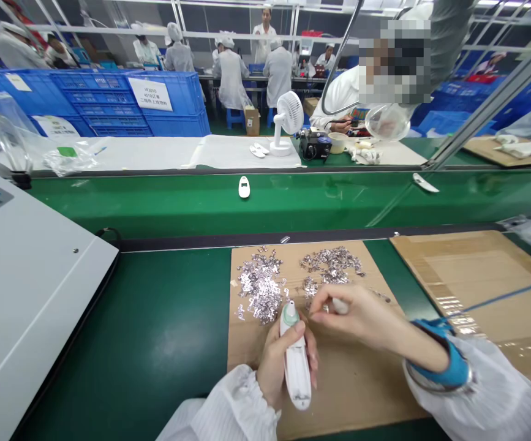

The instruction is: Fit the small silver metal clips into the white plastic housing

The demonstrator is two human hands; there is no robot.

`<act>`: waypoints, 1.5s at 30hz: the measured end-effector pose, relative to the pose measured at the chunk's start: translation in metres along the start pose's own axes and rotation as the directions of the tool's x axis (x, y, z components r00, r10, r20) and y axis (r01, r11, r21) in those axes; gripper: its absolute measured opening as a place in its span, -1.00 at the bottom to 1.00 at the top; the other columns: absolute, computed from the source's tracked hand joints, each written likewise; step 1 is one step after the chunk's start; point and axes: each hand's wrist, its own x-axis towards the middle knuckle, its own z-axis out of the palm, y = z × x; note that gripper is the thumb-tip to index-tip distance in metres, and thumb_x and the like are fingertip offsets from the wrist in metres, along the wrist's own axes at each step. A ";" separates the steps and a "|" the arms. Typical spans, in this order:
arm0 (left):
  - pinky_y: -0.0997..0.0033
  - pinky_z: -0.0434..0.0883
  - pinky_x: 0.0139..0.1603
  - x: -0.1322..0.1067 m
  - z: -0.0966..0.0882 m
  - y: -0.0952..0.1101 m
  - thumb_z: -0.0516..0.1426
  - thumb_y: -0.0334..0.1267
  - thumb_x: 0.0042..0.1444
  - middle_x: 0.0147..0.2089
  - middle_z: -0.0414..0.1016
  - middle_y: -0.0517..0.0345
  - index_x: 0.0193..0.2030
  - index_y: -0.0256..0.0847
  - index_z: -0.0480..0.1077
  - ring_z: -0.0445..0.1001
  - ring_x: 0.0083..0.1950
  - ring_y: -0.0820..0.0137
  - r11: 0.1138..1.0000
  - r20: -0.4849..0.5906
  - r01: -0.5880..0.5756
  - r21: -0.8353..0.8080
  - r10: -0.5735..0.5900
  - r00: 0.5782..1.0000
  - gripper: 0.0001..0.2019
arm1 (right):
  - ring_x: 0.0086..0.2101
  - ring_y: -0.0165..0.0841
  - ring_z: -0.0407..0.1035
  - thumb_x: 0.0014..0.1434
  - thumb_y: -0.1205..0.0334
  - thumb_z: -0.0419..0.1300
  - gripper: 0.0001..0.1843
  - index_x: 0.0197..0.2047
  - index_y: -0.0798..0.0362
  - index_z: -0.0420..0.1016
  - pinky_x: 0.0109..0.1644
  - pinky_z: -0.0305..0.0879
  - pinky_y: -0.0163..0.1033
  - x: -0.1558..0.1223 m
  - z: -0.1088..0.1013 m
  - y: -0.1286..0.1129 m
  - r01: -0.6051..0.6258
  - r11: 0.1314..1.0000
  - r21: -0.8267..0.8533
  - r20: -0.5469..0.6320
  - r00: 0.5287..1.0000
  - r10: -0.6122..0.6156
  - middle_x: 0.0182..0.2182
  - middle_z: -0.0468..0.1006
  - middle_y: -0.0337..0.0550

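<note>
Many small metal pieces (260,286) still lie in two heaps on the cardboard sheet (338,392), at 12 o'clock. The left hand (275,367) grips a white handheld device (297,373); the right hand (361,321) has its fingers (316,298) pinched on something too small to see.

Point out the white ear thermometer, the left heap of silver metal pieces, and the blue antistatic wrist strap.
White ear thermometer (297,373): head view, on its white body.
Left heap of silver metal pieces (260,288): head view, on its middle.
Blue antistatic wrist strap (459,367): head view, on the blue band.
</note>
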 end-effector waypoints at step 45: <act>0.47 0.30 -0.83 0.003 0.000 -0.005 -0.05 0.18 0.15 -0.77 0.34 0.16 -0.10 -0.33 0.27 0.26 -0.80 0.38 0.999 -0.112 0.031 -0.021 -0.033 0.993 -0.47 | -0.27 -0.36 0.33 0.26 0.38 0.08 -0.87 -0.33 0.03 0.35 -0.17 0.29 -0.21 -0.004 0.035 -0.016 0.074 0.988 -0.138 0.071 0.995 -0.065 -0.25 0.37 -0.20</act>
